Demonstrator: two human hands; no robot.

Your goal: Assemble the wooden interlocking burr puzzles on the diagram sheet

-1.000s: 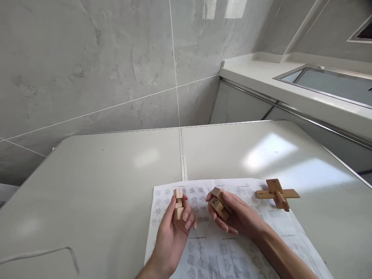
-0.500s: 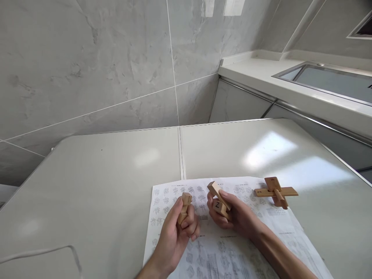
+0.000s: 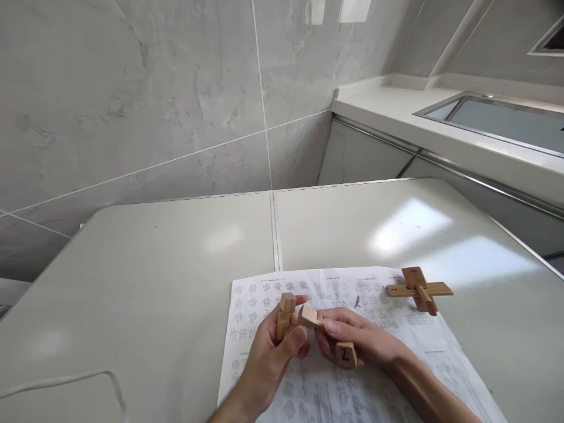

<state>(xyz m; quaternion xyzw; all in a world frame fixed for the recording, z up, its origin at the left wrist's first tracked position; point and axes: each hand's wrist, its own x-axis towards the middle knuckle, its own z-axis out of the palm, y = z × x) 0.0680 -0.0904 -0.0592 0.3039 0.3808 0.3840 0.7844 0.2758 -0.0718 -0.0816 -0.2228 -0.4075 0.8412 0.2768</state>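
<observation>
- Left hand [image 3: 271,352]: closed on upright notched block [image 3: 285,314], low over the desk [image 3: 176,264]; light, rigid wood, likely best held by its flat sides;
- Right hand [image 3: 356,341]: grips bar marked "2" [image 3: 328,335], tip meeting the block;
- Printed sheet [image 3: 388,329] beneath (diagrams unreadable); notches finger-hidden;
- Assembled cross [image 3: 418,289]: apart, right.

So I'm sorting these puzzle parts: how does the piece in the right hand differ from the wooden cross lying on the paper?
The piece in the right hand is one notched bar marked 2, held above the paper sheet; the wooden cross is several bars already interlocked, lying untouched at the sheet's edge. The bar tilts; the cross lies flat. Both are light wood with dark markings.
</observation>
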